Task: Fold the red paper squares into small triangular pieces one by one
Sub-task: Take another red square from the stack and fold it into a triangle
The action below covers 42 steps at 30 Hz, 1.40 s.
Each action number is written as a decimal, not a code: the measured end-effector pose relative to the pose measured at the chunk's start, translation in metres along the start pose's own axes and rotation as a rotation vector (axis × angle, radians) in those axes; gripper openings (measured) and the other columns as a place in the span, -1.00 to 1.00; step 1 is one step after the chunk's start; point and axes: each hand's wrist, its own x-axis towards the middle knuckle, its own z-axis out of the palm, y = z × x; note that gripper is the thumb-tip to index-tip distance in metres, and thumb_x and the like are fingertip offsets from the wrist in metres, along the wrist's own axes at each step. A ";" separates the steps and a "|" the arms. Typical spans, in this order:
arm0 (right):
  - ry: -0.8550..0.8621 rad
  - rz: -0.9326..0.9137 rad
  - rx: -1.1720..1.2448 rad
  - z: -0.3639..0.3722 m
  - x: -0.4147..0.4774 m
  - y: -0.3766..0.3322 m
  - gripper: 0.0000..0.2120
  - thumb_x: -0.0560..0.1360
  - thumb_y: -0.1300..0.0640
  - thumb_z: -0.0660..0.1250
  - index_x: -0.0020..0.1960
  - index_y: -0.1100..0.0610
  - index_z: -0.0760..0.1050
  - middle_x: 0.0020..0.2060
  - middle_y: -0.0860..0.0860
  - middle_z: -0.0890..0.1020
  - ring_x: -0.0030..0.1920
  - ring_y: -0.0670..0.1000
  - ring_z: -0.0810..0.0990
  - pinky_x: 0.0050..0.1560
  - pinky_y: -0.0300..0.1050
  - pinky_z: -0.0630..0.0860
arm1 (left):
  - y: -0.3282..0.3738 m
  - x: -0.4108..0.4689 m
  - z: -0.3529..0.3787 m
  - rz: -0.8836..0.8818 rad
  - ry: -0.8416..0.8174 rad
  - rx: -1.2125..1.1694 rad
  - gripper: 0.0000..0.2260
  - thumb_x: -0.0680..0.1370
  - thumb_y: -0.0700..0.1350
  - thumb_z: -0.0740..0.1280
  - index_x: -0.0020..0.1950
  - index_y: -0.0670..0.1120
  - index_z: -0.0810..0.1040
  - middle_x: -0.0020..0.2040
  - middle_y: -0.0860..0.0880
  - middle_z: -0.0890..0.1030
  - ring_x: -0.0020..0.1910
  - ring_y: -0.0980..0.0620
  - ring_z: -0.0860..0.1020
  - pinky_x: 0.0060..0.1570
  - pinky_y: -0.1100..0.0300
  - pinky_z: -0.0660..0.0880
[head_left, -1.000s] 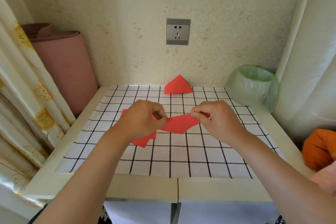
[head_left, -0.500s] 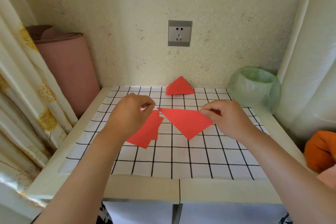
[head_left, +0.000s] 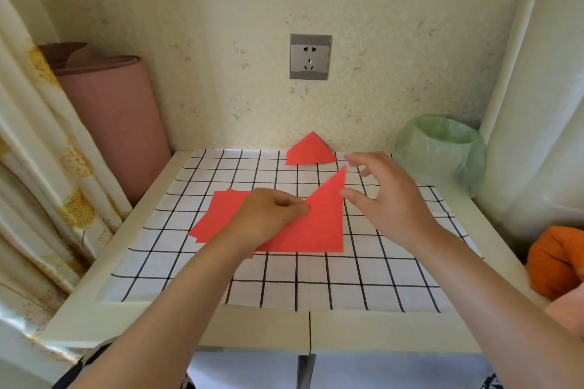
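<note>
A red paper folded into a large triangle (head_left: 319,224) lies flat on the checked mat (head_left: 284,281). My left hand (head_left: 268,218) rests on its left edge with curled fingers pressing the paper down. My right hand (head_left: 382,199) hovers just right of the triangle's upper tip, fingers spread and holding nothing. A stack of unfolded red squares (head_left: 218,215) lies under and left of my left hand. A pile of small folded red triangles (head_left: 311,150) sits at the mat's far edge by the wall.
A green plastic-lined bin (head_left: 442,151) stands at the back right of the white table (head_left: 177,322). A pink rolled mat (head_left: 117,123) and a curtain (head_left: 41,183) flank the left side. An orange cloth (head_left: 556,259) lies at the right.
The triangle was held in the air between both hands; now it lies on the mat. My right hand has let go and opened, while my left hand presses the paper down.
</note>
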 end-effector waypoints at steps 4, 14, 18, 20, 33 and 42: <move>-0.018 -0.150 -0.061 0.000 -0.003 -0.004 -0.45 0.39 0.41 0.32 0.33 0.04 0.48 0.29 -0.05 0.43 0.26 -0.05 0.45 0.23 -0.26 0.38 | 0.005 0.003 -0.002 -0.220 0.014 -0.556 -0.91 0.52 -0.14 0.42 0.00 -0.09 0.67 -0.11 -0.06 0.72 -0.21 0.03 0.66 -0.26 0.19 0.58; -0.159 -0.197 -0.018 0.020 -0.008 -0.009 -0.82 0.37 -0.04 0.41 -0.03 -0.07 0.61 0.38 -0.11 0.43 0.35 -0.05 0.39 0.32 0.06 0.34 | 0.002 0.005 0.010 -0.210 -0.197 -0.745 -0.77 0.61 -0.33 0.20 0.23 -0.25 0.52 -0.01 -0.18 0.67 -0.19 0.00 0.67 -0.26 0.20 0.62; -0.160 -0.113 0.080 0.019 -0.006 -0.005 -0.79 0.44 -0.18 0.39 -0.06 -0.10 0.68 0.27 -0.21 0.51 0.26 -0.19 0.44 0.27 0.01 0.42 | 0.002 0.005 0.007 -0.159 -0.210 -0.717 -0.67 0.55 -0.41 0.26 0.29 -0.19 0.46 0.07 -0.17 0.69 -0.03 -0.06 0.67 -0.05 0.13 0.64; -0.181 -0.026 0.124 0.016 -0.006 -0.004 -0.80 0.47 -0.20 0.39 -0.09 -0.10 0.69 0.27 -0.20 0.54 0.25 -0.17 0.47 0.27 -0.07 0.41 | 0.002 0.006 0.006 -0.129 -0.201 -0.694 -0.62 0.52 -0.42 0.29 0.31 -0.17 0.47 0.10 -0.15 0.68 0.06 -0.05 0.66 0.02 0.14 0.62; -0.226 0.391 0.415 0.013 -0.001 -0.007 -0.93 0.46 0.10 0.50 -0.17 0.06 0.65 -0.37 -0.02 0.67 -0.38 -0.05 0.63 -0.35 -0.31 0.42 | 0.005 -0.002 0.017 0.016 -0.158 -0.413 -0.80 0.59 -0.17 0.31 0.19 -0.13 0.61 0.07 -0.11 0.69 0.05 -0.04 0.67 0.03 0.03 0.62; -0.289 0.440 0.439 0.008 0.000 -0.010 -0.90 0.52 0.06 0.44 0.02 0.00 0.66 -0.26 0.02 0.70 -0.33 0.00 0.66 -0.07 0.12 0.61 | 0.003 -0.003 0.024 0.057 0.005 -0.350 -0.88 0.58 -0.15 0.37 0.05 -0.14 0.66 -0.11 -0.11 0.72 -0.16 0.01 0.71 -0.22 0.21 0.62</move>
